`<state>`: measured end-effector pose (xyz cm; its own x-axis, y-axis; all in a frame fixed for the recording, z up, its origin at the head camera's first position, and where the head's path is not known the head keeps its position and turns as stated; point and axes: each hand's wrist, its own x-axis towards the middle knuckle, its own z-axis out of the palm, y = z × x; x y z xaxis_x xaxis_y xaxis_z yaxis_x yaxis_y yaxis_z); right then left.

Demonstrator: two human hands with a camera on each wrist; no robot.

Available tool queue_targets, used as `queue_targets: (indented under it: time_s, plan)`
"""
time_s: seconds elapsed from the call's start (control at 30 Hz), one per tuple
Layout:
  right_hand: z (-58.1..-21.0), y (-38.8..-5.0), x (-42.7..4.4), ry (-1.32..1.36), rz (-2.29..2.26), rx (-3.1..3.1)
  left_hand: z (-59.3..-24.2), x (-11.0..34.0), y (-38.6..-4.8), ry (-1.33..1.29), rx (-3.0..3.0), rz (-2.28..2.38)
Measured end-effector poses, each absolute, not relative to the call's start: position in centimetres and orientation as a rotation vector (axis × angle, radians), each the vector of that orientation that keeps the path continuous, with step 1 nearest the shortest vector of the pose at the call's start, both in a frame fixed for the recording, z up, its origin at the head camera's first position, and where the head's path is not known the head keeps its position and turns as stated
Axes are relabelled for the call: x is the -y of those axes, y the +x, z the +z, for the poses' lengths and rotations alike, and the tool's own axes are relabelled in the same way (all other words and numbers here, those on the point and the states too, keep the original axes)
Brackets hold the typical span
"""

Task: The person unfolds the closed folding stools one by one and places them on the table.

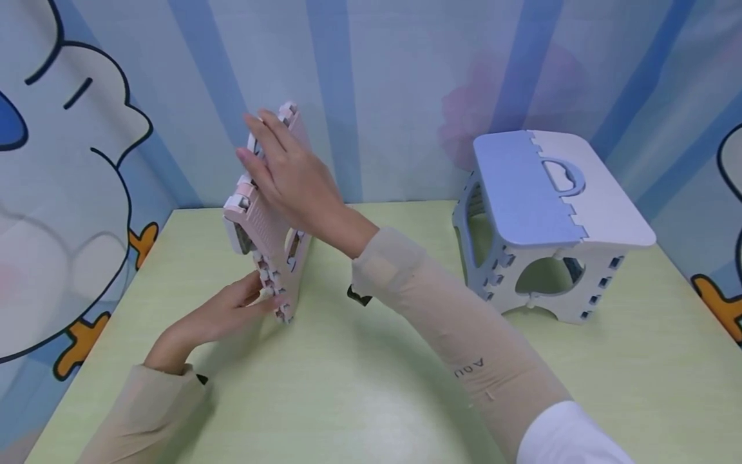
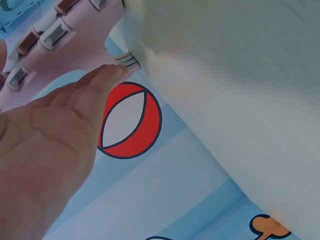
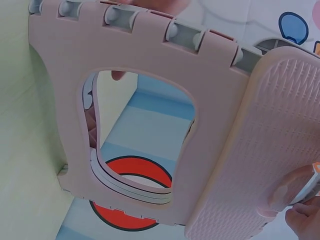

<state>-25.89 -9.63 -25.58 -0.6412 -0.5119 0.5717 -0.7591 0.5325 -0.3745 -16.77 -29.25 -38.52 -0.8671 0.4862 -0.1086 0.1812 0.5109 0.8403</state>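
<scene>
A pink and white folding stool (image 1: 263, 229), partly folded, stands on edge at the left of the table. My right hand (image 1: 298, 183) lies against its upper part, with extended fingers reaching past the far edge. Lower down, my left hand (image 1: 214, 316) holds the hinged edge between thumb and fingers. The left wrist view has my left hand (image 2: 55, 145) beside the pink hinges (image 2: 65, 30). A pink leg panel (image 3: 215, 75) with a large opening and the textured seat (image 3: 285, 115) fill the right wrist view; fingers (image 3: 305, 220) show at its right edge.
A blue and white stool (image 1: 513, 193) stands unfolded at the right on the pale green table (image 1: 348, 386). Behind is a striped blue curtain (image 1: 394, 96), with cartoon figures on the side curtains.
</scene>
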Motion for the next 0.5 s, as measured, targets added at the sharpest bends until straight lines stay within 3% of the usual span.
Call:
queue_targets:
  time_s: [0.5]
  plan:
    - [-26.01, -25.94, 9.56, 1.048, 0.893, 2.364, -37.53, 29.78, -16.97, 0.526, -2.624, 1.466]
